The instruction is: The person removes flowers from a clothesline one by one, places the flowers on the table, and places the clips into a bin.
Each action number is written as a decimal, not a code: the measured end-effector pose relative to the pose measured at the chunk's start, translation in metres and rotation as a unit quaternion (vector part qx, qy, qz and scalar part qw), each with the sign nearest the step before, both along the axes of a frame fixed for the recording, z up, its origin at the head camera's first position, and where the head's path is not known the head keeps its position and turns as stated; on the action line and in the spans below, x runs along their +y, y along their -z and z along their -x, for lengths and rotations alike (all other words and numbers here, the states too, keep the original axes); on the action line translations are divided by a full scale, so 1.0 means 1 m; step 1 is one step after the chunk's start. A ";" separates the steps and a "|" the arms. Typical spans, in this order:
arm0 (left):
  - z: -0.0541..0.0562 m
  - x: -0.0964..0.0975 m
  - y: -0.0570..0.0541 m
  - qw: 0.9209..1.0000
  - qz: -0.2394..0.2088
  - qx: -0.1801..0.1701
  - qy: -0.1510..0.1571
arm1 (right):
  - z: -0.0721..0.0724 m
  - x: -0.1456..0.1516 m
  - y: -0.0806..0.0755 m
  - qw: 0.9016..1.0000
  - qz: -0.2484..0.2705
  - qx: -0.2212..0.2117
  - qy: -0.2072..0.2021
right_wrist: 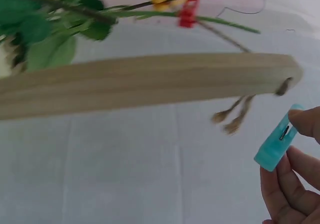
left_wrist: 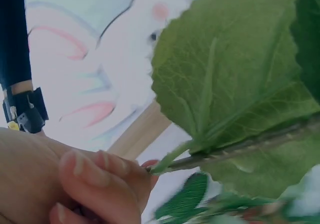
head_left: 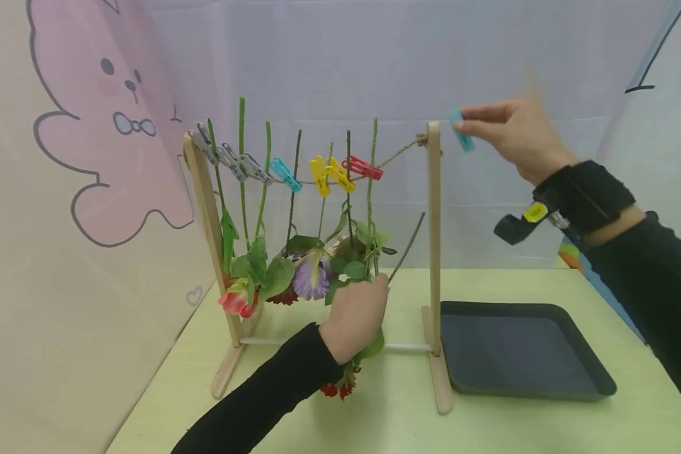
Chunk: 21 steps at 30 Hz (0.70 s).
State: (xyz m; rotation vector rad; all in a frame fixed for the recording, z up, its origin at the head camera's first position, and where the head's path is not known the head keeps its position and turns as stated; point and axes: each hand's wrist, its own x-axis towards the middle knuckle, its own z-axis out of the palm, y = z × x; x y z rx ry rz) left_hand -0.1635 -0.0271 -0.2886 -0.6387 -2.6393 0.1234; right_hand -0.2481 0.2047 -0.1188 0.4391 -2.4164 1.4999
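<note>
My left hand [head_left: 356, 318] grips the stem [head_left: 407, 247] of a red flower [head_left: 340, 384] that points bloom-down in front of the rack. In the left wrist view, broad green leaves [left_wrist: 225, 79] branch from that stem just past the fingers. Right of the rack's right post, my right hand [head_left: 513, 135] pinches a light-blue clothespin [head_left: 461, 130] between thumb and fingers, apart from the rope [head_left: 398, 153]. Several flowers hang upside down from that rope, held by grey, blue, yellow and red clothespins; the red clothespin [head_left: 363, 168] is the rightmost.
A wooden rack [head_left: 434, 252] carries the rope between two posts and stands on a pale yellow-green table [head_left: 397, 422]. To its right lies a dark grey tray [head_left: 522, 350]. A curtain with cartoon animals [head_left: 318, 57] hangs behind.
</note>
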 end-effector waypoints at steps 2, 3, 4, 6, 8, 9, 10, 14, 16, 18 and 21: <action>-0.003 -0.004 0.018 0.999 0.037 0.029 0.013 | -0.005 0.010 0.026 0.997 -0.081 0.004 0.021; -0.004 -0.006 0.027 0.997 0.054 0.052 0.019 | -0.008 0.015 0.040 0.992 -0.123 0.011 0.029; -0.004 -0.008 0.037 0.994 0.070 0.084 0.024 | -0.011 0.019 0.055 0.985 -0.168 0.022 0.035; -0.006 -0.012 0.055 0.984 0.106 0.140 0.026 | -0.013 0.027 0.086 0.968 -0.241 0.067 0.032; -0.006 -0.014 0.072 0.976 0.129 0.171 0.024 | -0.014 0.033 0.115 0.950 -0.294 0.108 0.019; -0.007 -0.015 0.080 0.975 0.141 0.171 0.019 | -0.013 0.037 0.129 0.941 -0.314 0.128 0.011; -0.008 -0.016 0.088 0.973 0.155 0.171 0.013 | -0.013 0.039 0.142 0.931 -0.334 0.144 0.003; -0.007 -0.016 0.124 0.962 0.210 0.174 -0.016 | -0.010 0.049 0.190 0.902 -0.398 0.169 -0.019; 0.005 -0.017 0.158 0.952 0.235 0.196 -0.025 | -0.010 0.052 0.211 0.891 -0.427 0.152 -0.027; 0.026 -0.019 0.200 0.947 0.242 0.211 -0.016 | -0.010 0.055 0.229 0.885 -0.448 0.120 -0.039; 0.054 -0.021 0.245 0.950 0.246 0.190 0.010 | -0.012 0.059 0.251 0.879 -0.468 0.073 -0.056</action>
